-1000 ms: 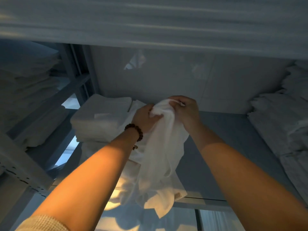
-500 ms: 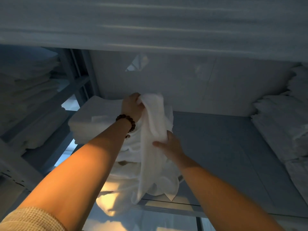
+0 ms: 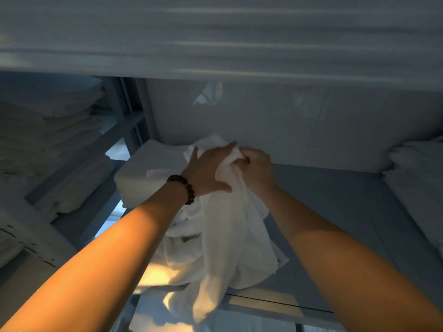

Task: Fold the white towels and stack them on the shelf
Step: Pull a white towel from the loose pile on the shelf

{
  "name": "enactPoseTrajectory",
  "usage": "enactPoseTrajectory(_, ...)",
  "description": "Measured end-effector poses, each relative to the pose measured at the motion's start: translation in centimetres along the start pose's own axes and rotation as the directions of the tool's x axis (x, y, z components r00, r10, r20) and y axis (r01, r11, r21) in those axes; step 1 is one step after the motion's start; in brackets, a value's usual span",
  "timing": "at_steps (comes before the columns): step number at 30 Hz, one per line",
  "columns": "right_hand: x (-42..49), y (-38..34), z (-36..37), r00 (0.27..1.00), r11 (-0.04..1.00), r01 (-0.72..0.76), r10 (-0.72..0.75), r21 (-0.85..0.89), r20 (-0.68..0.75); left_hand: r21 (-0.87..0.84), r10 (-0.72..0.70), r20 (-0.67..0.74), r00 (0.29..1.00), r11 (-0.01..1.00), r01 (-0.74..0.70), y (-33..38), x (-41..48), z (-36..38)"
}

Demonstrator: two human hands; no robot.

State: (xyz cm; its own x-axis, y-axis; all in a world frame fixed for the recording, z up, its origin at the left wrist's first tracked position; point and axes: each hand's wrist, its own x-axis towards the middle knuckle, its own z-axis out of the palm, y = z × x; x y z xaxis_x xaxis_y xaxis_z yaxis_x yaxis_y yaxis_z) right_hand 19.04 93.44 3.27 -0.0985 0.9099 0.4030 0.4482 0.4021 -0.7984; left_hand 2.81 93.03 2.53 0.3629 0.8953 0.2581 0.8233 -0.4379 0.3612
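Observation:
A loose white towel (image 3: 223,240) hangs in a bunch from both my hands over the grey shelf (image 3: 335,212). My left hand (image 3: 208,171), with a dark bead bracelet on the wrist, grips its top edge with fingers spread. My right hand (image 3: 256,168) is closed on the same top edge, right beside the left. The towel's lower end drapes over the shelf's front edge. Behind my left hand sits a stack of folded white towels (image 3: 148,173) at the shelf's left end.
More folded white linen (image 3: 417,188) is piled at the shelf's right end. A neighbouring rack on the left holds further stacks (image 3: 45,130). An upper shelf board (image 3: 215,39) runs overhead, and a pale wall (image 3: 287,121) closes the back.
My right hand has come up from the towel's middle to grip its top edge next to my left hand. The towel has lifted slightly and shifted right.

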Motion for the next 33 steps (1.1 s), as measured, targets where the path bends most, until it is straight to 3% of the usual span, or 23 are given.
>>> enactPoseTrajectory(4,0.3,-0.1,-0.1,0.998,0.999,0.043,-0.044,0.032,0.043,-0.062,-0.149,-0.255,0.955,0.988,0.138,0.1,0.8,-0.2)
enactPoseTrajectory(7,-1.1,2.4,-1.0,0.982,0.991,-0.121,0.113,0.047,0.152,-0.09,-0.136,-0.376,0.917,0.99,0.11,-0.5,0.7,-0.9)
enactPoseTrajectory(10,-3.7,5.1,-0.7,0.91,0.95,-0.305,0.27,0.068,0.313,-0.192,-0.149,-0.456,0.877,0.979,0.067,-0.4,1.4,-2.6)
enactPoseTrajectory(13,-5.2,6.6,0.7,0.931,0.954,-0.3,0.286,0.029,0.228,-0.276,-0.168,-0.516,0.84,0.961,0.023,0.0,2.1,-4.1)
enactPoseTrajectory(16,-4.2,6.3,0.3,0.951,0.948,-0.308,0.307,0.073,0.028,-0.32,-0.197,-0.52,0.831,0.947,0.024,-0.1,2.0,-4.2)
enactPoseTrajectory(19,-2.6,5.3,-2.6,0.96,0.96,-0.278,0.278,0.022,-0.041,-0.368,-0.258,-0.484,0.836,0.927,0.072,-0.1,1.8,-3.6)
enactPoseTrajectory(24,-2.2,2.8,-5.3,0.988,0.987,-0.152,0.151,0.059,0.03,-0.464,-0.247,-0.388,0.888,0.885,0.043,3.9,3.2,-1.7)
enactPoseTrajectory(29,-3.9,3.6,-7.4,0.95,0.901,-0.272,0.194,0.338,0.246,-0.619,-0.284,-0.321,0.904,0.785,0.027,9.9,5.3,0.2)
enactPoseTrajectory(33,-4.4,4.7,-10.9,0.958,0.924,-0.232,0.272,0.304,-0.094,-0.683,-0.231,-0.276,0.933,0.73,-0.022,13.5,6.5,1.6)
